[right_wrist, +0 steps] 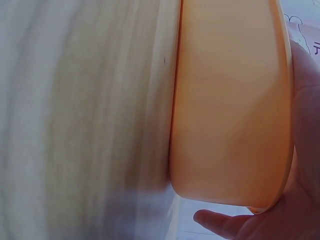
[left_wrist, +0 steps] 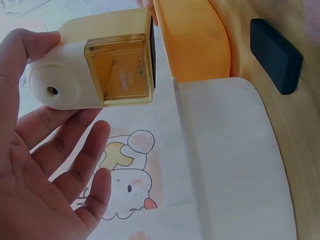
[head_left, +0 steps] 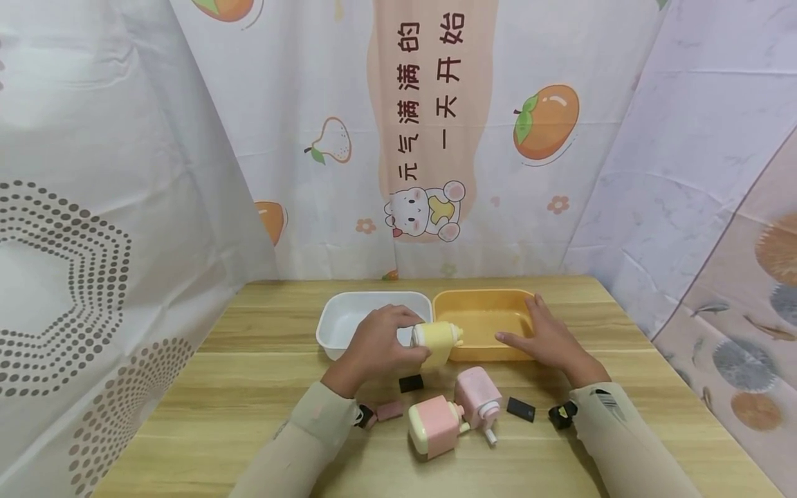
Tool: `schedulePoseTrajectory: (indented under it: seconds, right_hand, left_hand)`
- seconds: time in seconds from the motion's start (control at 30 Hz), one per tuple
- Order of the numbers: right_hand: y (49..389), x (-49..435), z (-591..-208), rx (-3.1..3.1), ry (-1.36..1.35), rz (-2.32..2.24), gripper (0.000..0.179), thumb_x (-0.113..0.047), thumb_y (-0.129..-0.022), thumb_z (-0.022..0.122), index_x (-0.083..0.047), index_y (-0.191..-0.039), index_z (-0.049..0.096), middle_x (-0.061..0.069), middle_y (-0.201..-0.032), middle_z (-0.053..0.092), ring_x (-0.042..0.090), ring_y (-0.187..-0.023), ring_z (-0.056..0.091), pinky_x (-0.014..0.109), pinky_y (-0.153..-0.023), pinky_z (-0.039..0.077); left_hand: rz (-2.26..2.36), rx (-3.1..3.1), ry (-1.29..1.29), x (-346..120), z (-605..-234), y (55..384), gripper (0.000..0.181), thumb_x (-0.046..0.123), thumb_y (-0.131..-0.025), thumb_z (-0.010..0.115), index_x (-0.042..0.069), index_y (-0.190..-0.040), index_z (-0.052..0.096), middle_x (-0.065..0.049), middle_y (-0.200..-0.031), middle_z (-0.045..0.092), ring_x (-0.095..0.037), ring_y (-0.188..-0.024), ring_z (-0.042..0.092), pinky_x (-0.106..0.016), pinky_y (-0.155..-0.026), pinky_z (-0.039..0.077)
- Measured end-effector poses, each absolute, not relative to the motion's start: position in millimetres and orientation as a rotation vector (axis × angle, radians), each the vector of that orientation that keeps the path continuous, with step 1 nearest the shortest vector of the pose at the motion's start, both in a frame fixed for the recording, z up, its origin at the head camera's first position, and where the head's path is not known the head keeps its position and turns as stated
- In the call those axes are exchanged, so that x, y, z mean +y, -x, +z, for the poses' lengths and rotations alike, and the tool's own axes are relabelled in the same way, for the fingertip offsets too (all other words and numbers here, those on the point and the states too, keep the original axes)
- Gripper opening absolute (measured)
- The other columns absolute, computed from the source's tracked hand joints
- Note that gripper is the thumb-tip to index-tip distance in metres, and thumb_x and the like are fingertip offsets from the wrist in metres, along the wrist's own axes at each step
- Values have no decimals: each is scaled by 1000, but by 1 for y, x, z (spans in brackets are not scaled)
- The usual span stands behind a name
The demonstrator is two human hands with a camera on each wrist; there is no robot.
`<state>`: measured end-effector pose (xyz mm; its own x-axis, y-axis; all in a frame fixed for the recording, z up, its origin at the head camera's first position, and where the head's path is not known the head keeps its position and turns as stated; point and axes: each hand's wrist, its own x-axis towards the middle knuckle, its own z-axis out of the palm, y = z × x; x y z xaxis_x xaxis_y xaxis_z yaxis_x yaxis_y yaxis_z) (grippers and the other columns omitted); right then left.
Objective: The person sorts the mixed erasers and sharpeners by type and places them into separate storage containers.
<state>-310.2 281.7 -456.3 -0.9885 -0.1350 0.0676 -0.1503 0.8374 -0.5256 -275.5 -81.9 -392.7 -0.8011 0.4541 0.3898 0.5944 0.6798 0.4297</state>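
Note:
My left hand pinches a yellow-and-white pencil sharpener between thumb and fingers, above the front rims of two bins. Its clear window and round pencil hole show in the left wrist view. My right hand touches the right end of the orange-yellow bin, thumb over the rim and fingers extended. In the right wrist view the bin's outer wall hides part of that hand. Left of this bin stands a white bin. Nearer to me lie a pink sharpener and a pink-and-cream sharpener.
Several small blocks lie on the wooden table, among them a black block, another dark block and a pink block. A printed curtain hangs behind the table.

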Motion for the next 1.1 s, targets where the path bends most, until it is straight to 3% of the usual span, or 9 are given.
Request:
schedulePoseTrajectory:
  seconds: [0.33, 0.6, 1.1]
  right_hand:
    - [309, 282, -454, -2980, -240, 877, 126, -79, -84, 64, -2, -166, 5, 30, -170, -5, 60, -151, 12, 76, -116, 19]
    - [310, 283, -457, -2983, -233, 872, 127, -80, -84, 63, -3, -166, 4, 29, -171, -5, 60, -152, 11, 77, -115, 17]
    - [308, 283, -456, -2966, -249, 884, 126, -79, -85, 64, -2, -166, 6, 28, -171, -7, 60, -152, 12, 75, -116, 20]
  left_hand:
    - [-806, -2642, 829, -68, -384, 285, 51, 48, -78, 80, 17, -118, 80, 3, -124, 74, -19, -122, 64, -42, -101, 54]
    - [-798, -2621, 824, -55, -384, 295, 52, 50, -80, 79, 17, -120, 79, 5, -122, 74, -20, -116, 66, -42, -98, 54]
    - [-767, -2632, 789, -35, -390, 319, 60, 55, -82, 79, 16, -129, 75, 1, -132, 71, -23, -128, 63, -46, -107, 50]
